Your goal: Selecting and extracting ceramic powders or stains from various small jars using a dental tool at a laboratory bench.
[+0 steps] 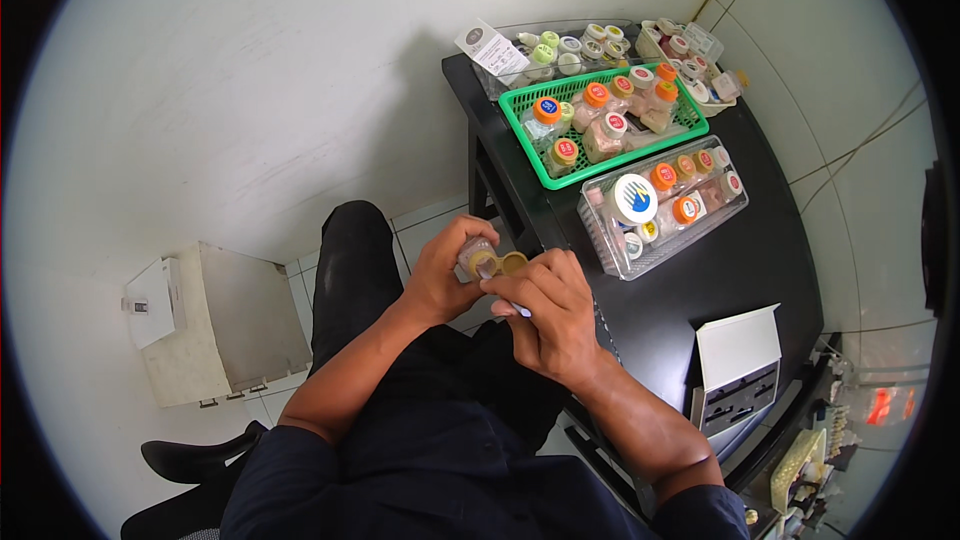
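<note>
Above my lap, my left hand (437,275) is wrapped round a small clear jar (474,251). Its yellowish flip lid (514,263) stands open toward my other hand. Close beside the jar's mouth, my right hand (555,310) is closed on a thin tool with a pale purple end (521,310). The tool's other end is mostly hidden by my fingers, so its kind cannot be made out. What the jar contains is too small to tell.
On the black table (650,315) at the right stand a green basket (548,181) and a clear basket (660,262), both with several capped jars. More jars fill containers behind them. An open white case (738,348) lies nearer. A cabinet (255,315) stands at left.
</note>
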`<control>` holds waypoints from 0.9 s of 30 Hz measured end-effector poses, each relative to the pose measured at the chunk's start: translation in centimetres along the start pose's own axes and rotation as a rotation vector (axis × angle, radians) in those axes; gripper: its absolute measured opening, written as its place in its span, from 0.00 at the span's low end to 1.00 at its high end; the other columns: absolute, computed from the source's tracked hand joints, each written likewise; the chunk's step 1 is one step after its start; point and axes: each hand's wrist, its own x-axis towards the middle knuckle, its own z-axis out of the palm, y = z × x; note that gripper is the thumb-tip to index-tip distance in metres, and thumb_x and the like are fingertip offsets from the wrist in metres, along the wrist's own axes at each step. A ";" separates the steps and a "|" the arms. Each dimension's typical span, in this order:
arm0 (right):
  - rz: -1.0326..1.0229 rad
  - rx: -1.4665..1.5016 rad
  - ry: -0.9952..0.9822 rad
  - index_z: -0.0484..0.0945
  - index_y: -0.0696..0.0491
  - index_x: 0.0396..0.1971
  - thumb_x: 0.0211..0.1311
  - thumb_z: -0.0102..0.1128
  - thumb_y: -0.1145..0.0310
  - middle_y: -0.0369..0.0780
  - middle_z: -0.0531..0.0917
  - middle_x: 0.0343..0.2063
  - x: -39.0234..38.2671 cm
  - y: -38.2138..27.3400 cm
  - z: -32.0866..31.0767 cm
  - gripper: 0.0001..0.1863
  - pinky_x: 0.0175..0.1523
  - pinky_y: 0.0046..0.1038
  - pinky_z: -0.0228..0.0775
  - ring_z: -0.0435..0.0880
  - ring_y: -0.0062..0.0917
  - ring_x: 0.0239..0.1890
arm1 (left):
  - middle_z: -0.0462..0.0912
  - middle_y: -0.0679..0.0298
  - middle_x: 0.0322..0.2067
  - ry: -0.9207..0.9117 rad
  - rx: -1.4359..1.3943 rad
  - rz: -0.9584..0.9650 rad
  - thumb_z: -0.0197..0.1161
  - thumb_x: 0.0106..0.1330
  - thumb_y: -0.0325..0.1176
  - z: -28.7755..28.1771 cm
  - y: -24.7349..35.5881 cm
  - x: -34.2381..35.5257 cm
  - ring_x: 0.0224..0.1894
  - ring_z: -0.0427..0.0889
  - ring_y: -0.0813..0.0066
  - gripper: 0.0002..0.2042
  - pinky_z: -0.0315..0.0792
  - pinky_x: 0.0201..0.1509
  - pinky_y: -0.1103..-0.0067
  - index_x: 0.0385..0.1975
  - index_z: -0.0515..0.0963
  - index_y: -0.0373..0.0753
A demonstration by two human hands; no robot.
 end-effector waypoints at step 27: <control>0.039 -0.003 0.000 0.89 0.52 0.45 0.54 0.74 0.78 0.36 0.85 0.35 -0.4 0.8 0.2 0.17 0.42 0.36 0.65 0.79 0.34 0.36 | 0.82 0.60 0.49 0.017 -0.037 0.065 0.80 0.65 0.25 0.0 -0.2 0.0 0.53 0.86 0.69 0.29 0.80 0.62 0.71 0.63 0.72 0.37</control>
